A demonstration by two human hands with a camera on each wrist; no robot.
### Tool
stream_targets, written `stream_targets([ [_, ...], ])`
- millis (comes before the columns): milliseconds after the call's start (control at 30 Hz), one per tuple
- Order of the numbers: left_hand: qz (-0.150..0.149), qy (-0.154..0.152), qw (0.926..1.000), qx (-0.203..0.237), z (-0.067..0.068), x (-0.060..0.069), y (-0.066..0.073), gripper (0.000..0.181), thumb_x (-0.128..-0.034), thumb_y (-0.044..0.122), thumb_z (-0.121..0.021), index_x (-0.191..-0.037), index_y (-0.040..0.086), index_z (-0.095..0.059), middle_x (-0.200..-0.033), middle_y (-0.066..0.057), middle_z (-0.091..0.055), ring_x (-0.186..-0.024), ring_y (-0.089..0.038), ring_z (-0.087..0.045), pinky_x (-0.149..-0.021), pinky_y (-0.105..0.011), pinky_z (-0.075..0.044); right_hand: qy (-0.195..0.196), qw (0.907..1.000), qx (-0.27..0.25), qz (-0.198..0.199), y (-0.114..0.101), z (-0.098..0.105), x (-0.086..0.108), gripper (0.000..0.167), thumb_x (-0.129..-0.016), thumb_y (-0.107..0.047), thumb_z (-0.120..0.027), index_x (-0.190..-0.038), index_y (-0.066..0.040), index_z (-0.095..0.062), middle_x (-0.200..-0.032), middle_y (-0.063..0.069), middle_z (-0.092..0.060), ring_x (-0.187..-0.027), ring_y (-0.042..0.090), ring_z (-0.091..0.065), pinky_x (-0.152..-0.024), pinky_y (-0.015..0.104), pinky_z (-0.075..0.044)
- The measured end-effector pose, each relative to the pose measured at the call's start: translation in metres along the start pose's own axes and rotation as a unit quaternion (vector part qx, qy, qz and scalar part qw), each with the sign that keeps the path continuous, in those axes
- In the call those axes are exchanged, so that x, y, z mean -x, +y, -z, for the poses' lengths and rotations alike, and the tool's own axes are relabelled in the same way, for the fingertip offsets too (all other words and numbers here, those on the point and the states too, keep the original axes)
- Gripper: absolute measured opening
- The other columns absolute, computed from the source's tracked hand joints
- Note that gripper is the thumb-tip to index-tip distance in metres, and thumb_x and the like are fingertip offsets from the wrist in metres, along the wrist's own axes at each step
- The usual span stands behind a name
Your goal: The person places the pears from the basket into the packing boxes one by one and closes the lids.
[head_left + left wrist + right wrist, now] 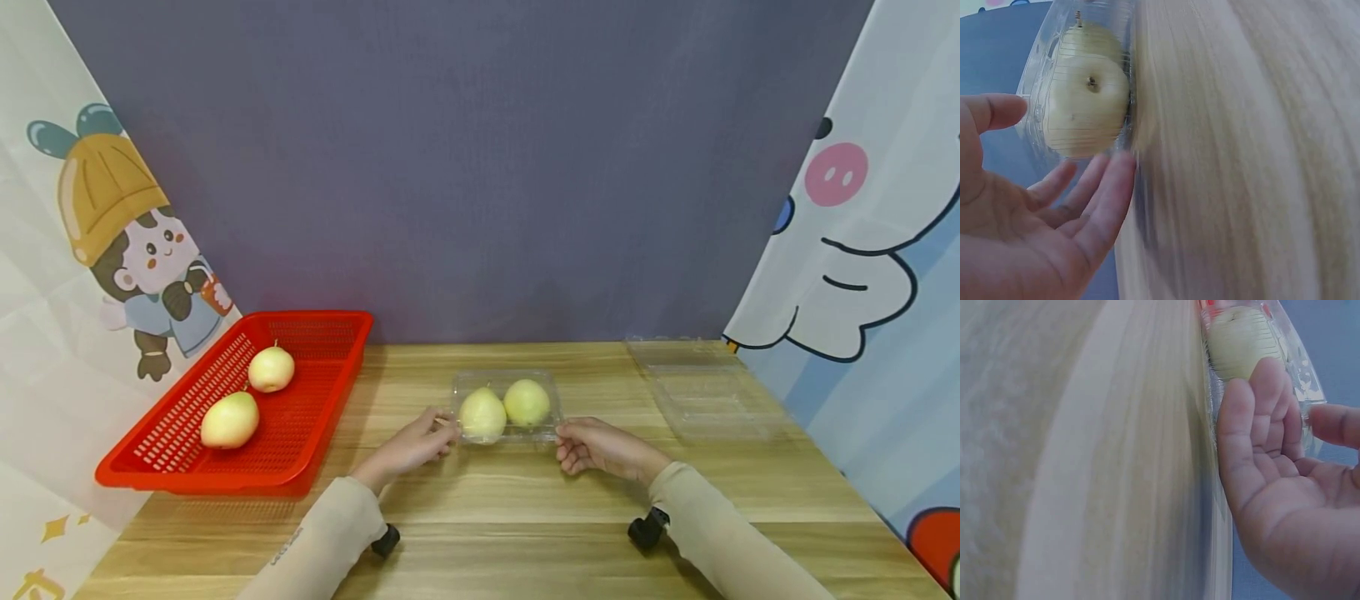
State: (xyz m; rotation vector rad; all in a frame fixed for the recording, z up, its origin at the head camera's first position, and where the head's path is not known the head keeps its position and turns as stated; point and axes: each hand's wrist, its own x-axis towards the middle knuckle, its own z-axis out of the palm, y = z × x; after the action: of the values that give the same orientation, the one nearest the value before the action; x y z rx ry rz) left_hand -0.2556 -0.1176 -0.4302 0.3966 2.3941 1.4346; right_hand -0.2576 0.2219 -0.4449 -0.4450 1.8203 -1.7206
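Tabletop: pale striped wood (487,533) running back to a plain grey-blue backdrop (480,183).
Side sheets: white cartoon prints, a yellow-hatted child on the left sheet (45,333), a pink-nosed creature on the right sheet (885,283).
Red basket: the basket (307,417) sits at the left, with a front pear (230,420) and a back pear (272,369) inside.
Clear box: the box (517,436) lies mid-table between both hands, holding a left pear (482,415) and a right pear (527,403).
Far right: a second clear container (705,396).
Left hand: the hand (412,443) meets the near left corner, fingers loosely extended.
Right hand: the hand (607,448) pinches the near right corner.
Left wrist view only: a pear's dark blossom end, and thumb well apart from fingers.
Right wrist view only: fine ribs crossing a pear.
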Motion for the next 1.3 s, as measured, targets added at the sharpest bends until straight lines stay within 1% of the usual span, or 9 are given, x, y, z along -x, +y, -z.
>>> stream_targets([
  [100,-0.010,0.024,0.9991,-0.032,0.000,-0.001,0.000,0.067,-0.0973,0.041,-0.058,-0.148,0.001,-0.039,-0.131,-0.018,-0.055,-0.119,-0.035,-0.056,-0.096,-0.052,-0.049,0.001,1.0000,0.000,-0.001,0.000,0.000,0.000,0.024,-0.106,-0.022,-0.045,-0.104,0.001,-0.054,-0.089,0.004,-0.062,-0.076,0.013,-0.062,-0.074,0.028,-0.056],
  [200,-0.021,0.045,0.9974,-0.052,-0.001,-0.001,0.001,0.076,-0.0954,0.042,-0.060,-0.153,0.001,-0.033,-0.144,-0.022,-0.044,-0.132,-0.041,-0.045,-0.104,-0.058,-0.041,0.002,1.0000,0.001,-0.001,0.000,0.000,0.000,0.024,-0.107,-0.021,-0.045,-0.104,0.001,-0.054,-0.088,0.004,-0.062,-0.076,0.013,-0.062,-0.074,0.028,-0.056],
  [333,-0.045,0.072,0.9930,-0.081,-0.003,-0.001,0.004,0.080,-0.0953,0.040,-0.061,-0.155,0.000,-0.027,-0.154,-0.024,-0.031,-0.141,-0.043,-0.033,-0.111,-0.061,-0.029,0.003,1.0000,0.001,-0.002,0.001,0.000,0.000,0.024,-0.107,-0.021,-0.045,-0.103,0.001,-0.054,-0.088,0.004,-0.063,-0.076,0.013,-0.062,-0.073,0.027,-0.055],
  [400,-0.057,0.084,0.9901,-0.097,-0.005,-0.001,0.007,0.081,-0.0945,0.039,-0.063,-0.155,0.000,-0.027,-0.156,-0.024,-0.029,-0.142,-0.042,-0.031,-0.112,-0.061,-0.027,0.004,1.0000,-0.001,-0.001,0.001,0.000,-0.001,0.025,-0.107,-0.022,-0.045,-0.103,0.001,-0.055,-0.088,0.004,-0.063,-0.076,0.013,-0.062,-0.073,0.028,-0.056],
  [467,-0.069,0.092,0.9874,-0.108,-0.006,-0.001,0.010,0.084,-0.0929,0.040,-0.066,-0.155,0.000,-0.027,-0.157,-0.025,-0.027,-0.142,-0.043,-0.031,-0.111,-0.064,-0.028,0.004,1.0000,-0.002,-0.001,0.001,0.000,-0.001,0.025,-0.106,-0.022,-0.045,-0.104,0.001,-0.055,-0.088,0.004,-0.063,-0.076,0.013,-0.062,-0.073,0.028,-0.056],
  [667,-0.084,0.100,0.9817,-0.139,-0.012,-0.005,0.017,0.093,-0.0866,0.040,-0.075,-0.157,0.003,-0.028,-0.160,-0.023,-0.022,-0.141,-0.042,-0.033,-0.108,-0.065,-0.032,0.005,1.0000,0.001,-0.002,0.002,0.001,0.000,0.027,-0.107,-0.023,-0.045,-0.104,0.002,-0.055,-0.089,0.005,-0.063,-0.077,0.014,-0.061,-0.074,0.028,-0.056],
  [900,-0.136,0.110,0.9684,-0.178,-0.020,-0.011,0.020,0.088,-0.0852,0.033,-0.077,-0.151,-0.006,-0.034,-0.156,-0.027,-0.026,-0.139,-0.043,-0.035,-0.110,-0.059,-0.033,0.006,1.0000,0.003,-0.005,0.002,0.001,0.000,0.027,-0.107,-0.023,-0.045,-0.104,0.002,-0.055,-0.089,0.005,-0.063,-0.077,0.014,-0.061,-0.074,0.028,-0.056],
  [1133,-0.134,0.109,0.9686,-0.179,-0.023,-0.012,0.024,0.084,-0.0872,0.028,-0.077,-0.151,-0.007,-0.034,-0.157,-0.027,-0.025,-0.139,-0.044,-0.036,-0.111,-0.056,-0.034,0.013,0.9999,0.000,-0.010,0.002,0.000,-0.001,0.028,-0.107,-0.024,-0.045,-0.105,0.003,-0.055,-0.089,0.005,-0.063,-0.077,0.014,-0.061,-0.073,0.028,-0.056],
  [1300,-0.134,0.109,0.9682,-0.181,-0.023,-0.011,0.023,0.081,-0.0884,0.027,-0.076,-0.150,-0.006,-0.035,-0.156,-0.027,-0.026,-0.137,-0.044,-0.038,-0.110,-0.056,-0.035,0.020,0.9997,-0.002,-0.014,0.002,-0.001,0.000,0.029,-0.107,-0.024,-0.045,-0.106,0.003,-0.055,-0.089,0.006,-0.063,-0.077,0.015,-0.061,-0.074,0.028,-0.056],
])
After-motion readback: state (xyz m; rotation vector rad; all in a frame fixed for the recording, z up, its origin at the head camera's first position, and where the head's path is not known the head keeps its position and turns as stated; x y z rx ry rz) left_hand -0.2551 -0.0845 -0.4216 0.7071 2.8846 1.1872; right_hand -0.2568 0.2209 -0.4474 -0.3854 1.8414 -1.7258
